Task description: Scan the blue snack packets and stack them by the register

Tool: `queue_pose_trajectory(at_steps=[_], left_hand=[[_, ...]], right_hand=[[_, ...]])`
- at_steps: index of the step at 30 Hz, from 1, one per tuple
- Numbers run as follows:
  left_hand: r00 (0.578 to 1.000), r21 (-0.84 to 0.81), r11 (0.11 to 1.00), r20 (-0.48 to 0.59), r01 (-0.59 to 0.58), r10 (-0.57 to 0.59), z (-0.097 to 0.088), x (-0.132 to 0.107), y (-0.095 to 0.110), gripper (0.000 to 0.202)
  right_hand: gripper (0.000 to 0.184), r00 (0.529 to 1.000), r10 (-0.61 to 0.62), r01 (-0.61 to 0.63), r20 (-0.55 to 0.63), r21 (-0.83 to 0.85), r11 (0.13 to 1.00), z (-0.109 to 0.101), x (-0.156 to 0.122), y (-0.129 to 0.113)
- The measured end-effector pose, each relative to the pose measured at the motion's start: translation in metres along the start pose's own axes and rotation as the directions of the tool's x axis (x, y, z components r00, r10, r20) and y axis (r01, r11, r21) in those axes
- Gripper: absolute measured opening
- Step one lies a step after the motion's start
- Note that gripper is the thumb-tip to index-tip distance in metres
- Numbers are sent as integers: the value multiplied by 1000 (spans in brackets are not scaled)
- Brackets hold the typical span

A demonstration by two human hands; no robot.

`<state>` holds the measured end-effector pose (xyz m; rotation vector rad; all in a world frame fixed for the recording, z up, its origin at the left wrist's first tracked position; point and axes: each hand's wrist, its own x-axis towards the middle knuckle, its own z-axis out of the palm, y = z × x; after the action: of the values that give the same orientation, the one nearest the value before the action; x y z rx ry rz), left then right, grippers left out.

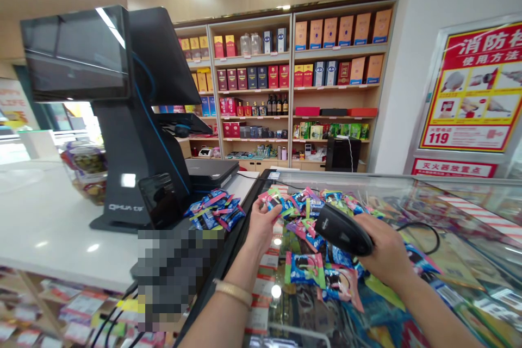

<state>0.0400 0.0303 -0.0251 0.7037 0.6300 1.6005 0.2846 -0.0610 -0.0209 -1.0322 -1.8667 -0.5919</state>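
My left hand (261, 224) pinches a small pink, green and blue snack packet (274, 199) between thumb and fingers, above the glass counter. Wrapped around a black barcode scanner (343, 231) is my right hand (385, 247); the scanner's head points left, toward the packets. Loose snack packets (305, 268) of the same kind are spread over the glass under and around both hands. Some of them are hidden behind the scanner and my right hand. A separate heap of such packets (214, 210) lies to the left, on the white counter beside the checkout terminal.
The black checkout terminal (142, 157) with two screens stands on the white counter (53, 212) at left. Plastic jars (86, 166) sit behind it. The scanner's cable (434, 231) loops over the glass at right. Shelves (291, 92) of boxes and bottles line the back wall.
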Motion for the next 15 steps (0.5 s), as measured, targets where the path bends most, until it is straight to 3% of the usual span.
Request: queue_pose_trajectory(at_steps=[5, 10, 13, 15], left_hand=[[990, 41, 999, 137, 18, -23, -1, -3, 3, 47], [979, 119, 990, 181, 77, -98, -2, -7, 5, 48], [988, 307, 945, 134, -110, 72, -1, -7, 2, 47], [960, 508, 815, 143, -279, 239, -1, -7, -1, 46]], right_hand=[[29, 1000, -12, 12, 5, -5, 1000, 1, -1, 1], [24, 1000, -1, 0, 20, 23, 1000, 0, 0, 0], [22, 1000, 8, -8, 23, 26, 1000, -1, 0, 0], [22, 1000, 8, -9, 27, 27, 1000, -1, 0, 0]])
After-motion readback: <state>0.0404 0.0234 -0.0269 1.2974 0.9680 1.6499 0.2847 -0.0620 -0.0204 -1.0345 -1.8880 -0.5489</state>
